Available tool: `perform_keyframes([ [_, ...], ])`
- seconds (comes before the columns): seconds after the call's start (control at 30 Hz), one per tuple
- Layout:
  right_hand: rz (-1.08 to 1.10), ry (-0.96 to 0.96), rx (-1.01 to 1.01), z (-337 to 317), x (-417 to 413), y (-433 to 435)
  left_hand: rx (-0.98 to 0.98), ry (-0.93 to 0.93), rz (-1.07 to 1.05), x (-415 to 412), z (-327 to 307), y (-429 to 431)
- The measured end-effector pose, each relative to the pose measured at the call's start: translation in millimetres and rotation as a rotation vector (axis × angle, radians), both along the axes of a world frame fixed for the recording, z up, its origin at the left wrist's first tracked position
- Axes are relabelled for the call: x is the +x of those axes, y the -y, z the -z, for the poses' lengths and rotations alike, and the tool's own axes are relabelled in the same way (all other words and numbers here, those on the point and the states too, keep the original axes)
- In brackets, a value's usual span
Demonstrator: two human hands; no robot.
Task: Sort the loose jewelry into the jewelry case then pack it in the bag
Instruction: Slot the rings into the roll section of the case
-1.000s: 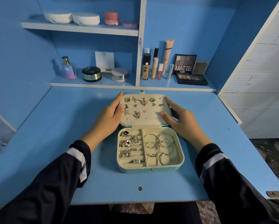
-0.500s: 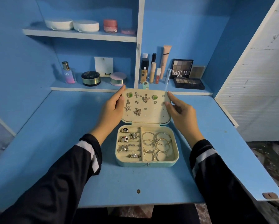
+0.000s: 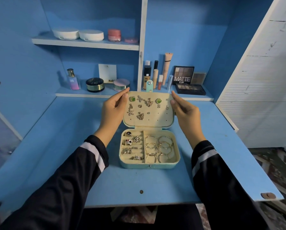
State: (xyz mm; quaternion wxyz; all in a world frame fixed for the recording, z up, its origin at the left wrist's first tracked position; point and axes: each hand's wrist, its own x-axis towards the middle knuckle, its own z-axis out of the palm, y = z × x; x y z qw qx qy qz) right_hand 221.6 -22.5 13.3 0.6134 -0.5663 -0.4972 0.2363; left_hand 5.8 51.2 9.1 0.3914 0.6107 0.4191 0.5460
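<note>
A small mint-green jewelry case [image 3: 149, 165] lies open in the middle of the blue desk. Its cream lid [image 3: 152, 119] is raised almost upright and carries several earrings [image 3: 149, 102] pinned in rows. The base holds several rings [image 3: 132, 145] in the left slots and several gold hoops [image 3: 159, 148] on the right. My left hand [image 3: 113, 110] pinches the lid's upper left edge. My right hand [image 3: 183, 108] pinches the upper right edge. The snap tab [image 3: 149, 85] sticks up from the lid's top. No bag is in view.
The blue desk [image 3: 69, 146] has its front edge close to me. Behind the case a low shelf [image 3: 95, 93] holds a perfume bottle [image 3: 73, 79], compacts, makeup tubes [image 3: 168, 70] and eyeshadow palettes [image 3: 190, 88]. An upper shelf carries white round boxes [image 3: 78, 34]. A white panel [image 3: 263, 88] stands at right.
Both hands have slid from the lid's sides up to its top corners. The lid has swung from lying flat to nearly upright.
</note>
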Motion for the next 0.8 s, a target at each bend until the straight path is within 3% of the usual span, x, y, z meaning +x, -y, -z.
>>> perform_keyframes([
  [0.47,-0.038,-0.244,0.106,-17,-19,42,-0.052,0.235,0.132,-12,-8,46],
  [0.8,-0.089,-0.319,0.138,-5,-24,69,-0.051,0.255,0.212,-20,-5,82],
])
